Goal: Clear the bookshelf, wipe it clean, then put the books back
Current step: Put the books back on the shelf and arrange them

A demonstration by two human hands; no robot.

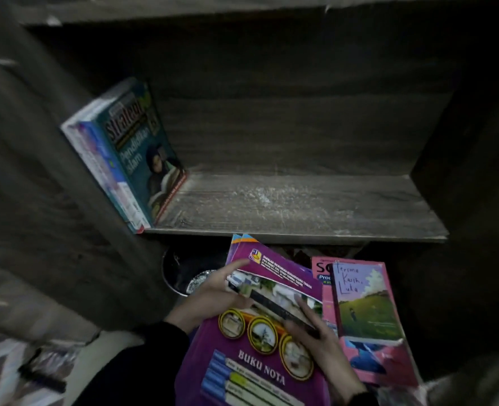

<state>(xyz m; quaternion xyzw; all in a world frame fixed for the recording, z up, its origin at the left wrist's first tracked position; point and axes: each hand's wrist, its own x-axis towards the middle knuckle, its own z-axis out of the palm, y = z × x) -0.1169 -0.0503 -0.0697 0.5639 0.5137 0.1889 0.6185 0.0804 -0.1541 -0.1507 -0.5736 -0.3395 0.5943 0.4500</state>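
Bottom centre: purple BUKU NOTA notebook [251,373] lies flat, nearest the camera. Above it, top purple notebook [274,276], same design, tilted and raised off the stack. More purple corners poke out behind it, count unclear.

Left hand [213,291], in a dark sleeve, grips the top purple notebook's left edge. Its index finger is stretched along the edge and the other fingers are curled under.

Right hand [321,338] holds the same notebook at its near right edge, fingers laid over the cover. Thumb hidden.

Lower right, just beside the purple stack: green-cover novel [365,303] with handwritten title "Terima Kasih, Luka", lying on pink books [382,364].

Left of the hands, under the shelf edge: dark round container [178,271], something shiny inside, blurred.

Lower left: patterned floor, blurred.

Centre: shelf board [301,206], dark wood with pale dust streaks.

Left end of the board: teal Strategi book [142,150] standing, leaning left against the side wall. White and blue books [96,145] are pressed between it and the wall.
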